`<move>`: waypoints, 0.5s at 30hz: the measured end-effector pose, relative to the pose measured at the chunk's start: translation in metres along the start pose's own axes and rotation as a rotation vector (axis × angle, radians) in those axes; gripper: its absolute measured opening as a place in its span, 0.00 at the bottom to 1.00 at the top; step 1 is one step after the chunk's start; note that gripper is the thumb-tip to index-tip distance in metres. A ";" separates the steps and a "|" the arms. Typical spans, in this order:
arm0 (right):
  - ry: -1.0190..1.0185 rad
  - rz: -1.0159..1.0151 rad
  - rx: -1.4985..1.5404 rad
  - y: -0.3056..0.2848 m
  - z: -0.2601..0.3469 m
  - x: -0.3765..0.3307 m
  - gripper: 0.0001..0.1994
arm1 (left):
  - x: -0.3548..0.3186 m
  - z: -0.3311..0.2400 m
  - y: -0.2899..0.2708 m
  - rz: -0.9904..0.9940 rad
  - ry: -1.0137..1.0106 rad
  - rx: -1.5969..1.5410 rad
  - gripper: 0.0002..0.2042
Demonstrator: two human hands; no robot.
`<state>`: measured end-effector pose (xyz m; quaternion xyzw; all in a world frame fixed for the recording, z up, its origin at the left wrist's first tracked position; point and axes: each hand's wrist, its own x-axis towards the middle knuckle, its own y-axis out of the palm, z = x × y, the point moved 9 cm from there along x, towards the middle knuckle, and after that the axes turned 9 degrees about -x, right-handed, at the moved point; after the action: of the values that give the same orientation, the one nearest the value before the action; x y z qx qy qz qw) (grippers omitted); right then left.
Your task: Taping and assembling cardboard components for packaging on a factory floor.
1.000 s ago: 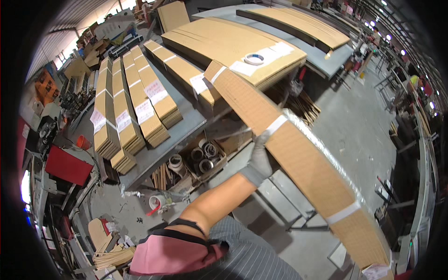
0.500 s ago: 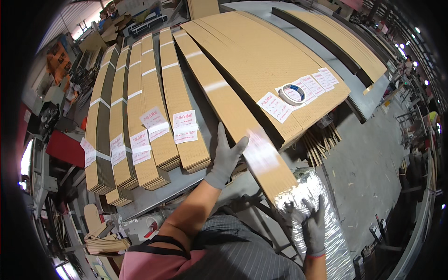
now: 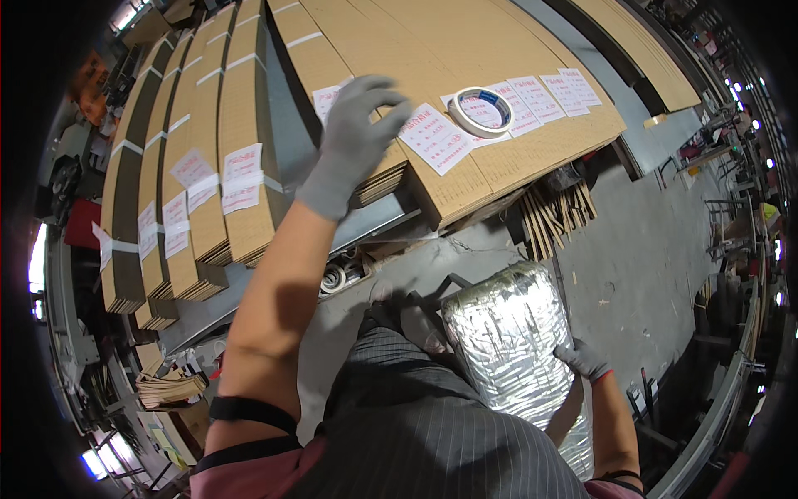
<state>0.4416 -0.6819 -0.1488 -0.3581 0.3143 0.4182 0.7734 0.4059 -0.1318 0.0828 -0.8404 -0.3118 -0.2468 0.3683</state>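
Observation:
My left hand (image 3: 353,141), in a grey glove, hovers over the near end of a narrow cardboard strip stack (image 3: 382,185). Its fingers are loosely bent and apart, with nothing visible in them. It partly covers a white label (image 3: 326,97) with red print. Against the right edge of a silver foil-wrapped pad (image 3: 507,328) is my gloved right hand (image 3: 586,360), its fingers out and touching the foil. A roll of white tape (image 3: 463,125) lies on labels (image 3: 438,143) on the wide cardboard stack (image 3: 465,50), right of my left hand.
Several narrow cardboard bundles (image 3: 241,100) with white bands and labels lie along the left of the metal table (image 3: 287,154). Another strip stack (image 3: 636,41) lies at the far right. Thin wooden sticks (image 3: 549,220) jut out beneath the wide stack. Grey floor (image 3: 632,258) extends to the right.
The narrow stack that jutted over the near edge now lies farther in, against the wide stack. My left hand has lifted onto its near end; my right hand has moved to the pad's right edge.

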 end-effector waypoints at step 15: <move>-0.421 -0.003 1.230 0.110 0.326 0.096 0.32 | 0.002 -0.023 0.074 0.811 0.293 -0.299 0.08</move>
<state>0.4507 -0.3316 -0.0782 0.2392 0.3375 0.2221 0.8829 0.4554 -0.1885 0.0635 -0.8946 0.1368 -0.2414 0.3502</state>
